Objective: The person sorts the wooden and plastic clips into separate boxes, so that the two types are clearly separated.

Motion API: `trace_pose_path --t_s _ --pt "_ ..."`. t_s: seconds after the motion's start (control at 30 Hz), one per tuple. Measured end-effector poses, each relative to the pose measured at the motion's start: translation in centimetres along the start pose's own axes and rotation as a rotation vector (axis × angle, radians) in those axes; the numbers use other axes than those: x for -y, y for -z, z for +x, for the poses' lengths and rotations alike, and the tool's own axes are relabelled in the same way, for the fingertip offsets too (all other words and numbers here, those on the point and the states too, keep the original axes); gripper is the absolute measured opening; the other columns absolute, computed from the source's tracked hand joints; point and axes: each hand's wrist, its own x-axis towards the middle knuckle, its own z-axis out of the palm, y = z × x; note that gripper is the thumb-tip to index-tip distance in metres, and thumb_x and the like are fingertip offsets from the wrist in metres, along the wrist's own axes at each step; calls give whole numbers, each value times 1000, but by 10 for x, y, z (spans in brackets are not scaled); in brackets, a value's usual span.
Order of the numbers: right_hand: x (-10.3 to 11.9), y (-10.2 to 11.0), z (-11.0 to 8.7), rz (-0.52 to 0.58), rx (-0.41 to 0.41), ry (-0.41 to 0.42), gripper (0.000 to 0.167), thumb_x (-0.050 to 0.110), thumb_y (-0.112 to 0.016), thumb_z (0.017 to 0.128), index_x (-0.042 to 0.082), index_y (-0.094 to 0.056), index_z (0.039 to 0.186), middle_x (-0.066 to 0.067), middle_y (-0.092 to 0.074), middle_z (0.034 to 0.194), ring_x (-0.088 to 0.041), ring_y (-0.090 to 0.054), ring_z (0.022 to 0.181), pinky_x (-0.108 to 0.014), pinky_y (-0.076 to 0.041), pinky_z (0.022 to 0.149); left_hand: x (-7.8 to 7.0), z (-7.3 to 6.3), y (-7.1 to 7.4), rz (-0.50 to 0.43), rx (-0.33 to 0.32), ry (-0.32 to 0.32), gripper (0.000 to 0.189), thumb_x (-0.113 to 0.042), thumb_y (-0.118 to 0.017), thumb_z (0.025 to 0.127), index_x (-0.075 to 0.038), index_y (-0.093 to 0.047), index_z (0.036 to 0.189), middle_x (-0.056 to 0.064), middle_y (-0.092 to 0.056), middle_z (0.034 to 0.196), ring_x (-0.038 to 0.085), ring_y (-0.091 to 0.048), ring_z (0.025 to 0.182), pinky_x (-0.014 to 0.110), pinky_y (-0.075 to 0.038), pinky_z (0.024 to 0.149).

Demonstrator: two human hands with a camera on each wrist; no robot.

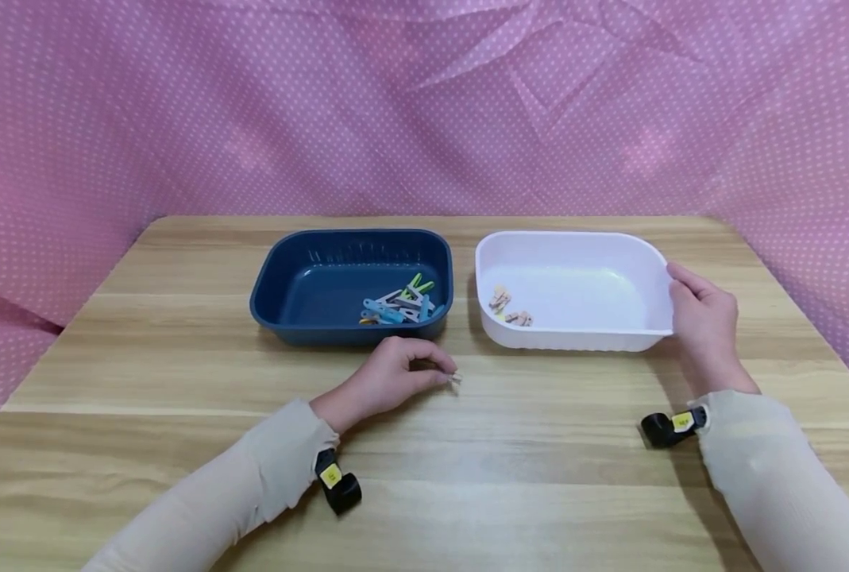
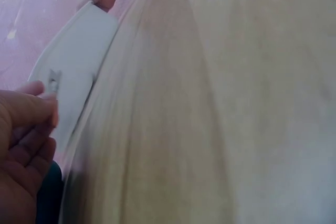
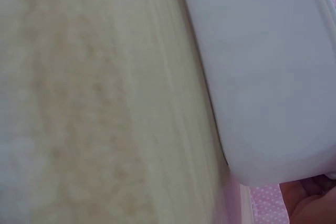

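My left hand (image 1: pixel 399 372) is over the table just in front of the gap between two basins. Between thumb and fingertips it pinches a small clothespin (image 2: pixel 54 81), mostly covered by the fingers in the head view. With my right hand (image 1: pixel 706 318) I hold the right end of a white basin (image 1: pixel 563 340). Several pale wooden clothespins (image 1: pixel 519 318) lie in that basin's left end. To its left stands a dark blue basin (image 1: pixel 324 334), with a pile of blue, grey and green plastic clothespins (image 1: pixel 395 308) in its front right corner.
Both basins stand side by side on a wood-grain table (image 1: pixel 510 485). A pink dotted cloth (image 1: pixel 424 119) hangs behind the table and along its sides. Each sleeve has a small black wrist camera (image 1: pixel 341 488) strapped to it.
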Motion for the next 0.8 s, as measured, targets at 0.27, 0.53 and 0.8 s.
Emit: trace_pose_path --t_s 0.27,0.53,0.8 --pt "-2 0 1 6 -6 25 42 25 -43 96 16 -46 136 0 -35 147 -12 -37 131 -21 -37 102 -13 -2 -2 -113 -93 -43 14 -5 -66 84 -8 -72 96 0 -70 96 9 -62 90 22 -54 78" --pt "-3 -1 2 -17 -13 25 41 25 -42 96 17 -46 136 0 -35 147 -12 -36 131 -26 -33 107 -34 1 -2 -139 -200 -119 14 -6 -66 84 -7 -72 97 -1 -69 95 9 -62 85 22 -55 74" --pt "-2 0 1 -18 -16 20 41 26 -42 96 18 -46 137 0 -37 145 -11 -39 129 -20 -38 101 -53 16 -1 -83 -256 -217 13 -8 -66 85 -10 -73 96 -3 -69 95 8 -58 80 23 -54 69"
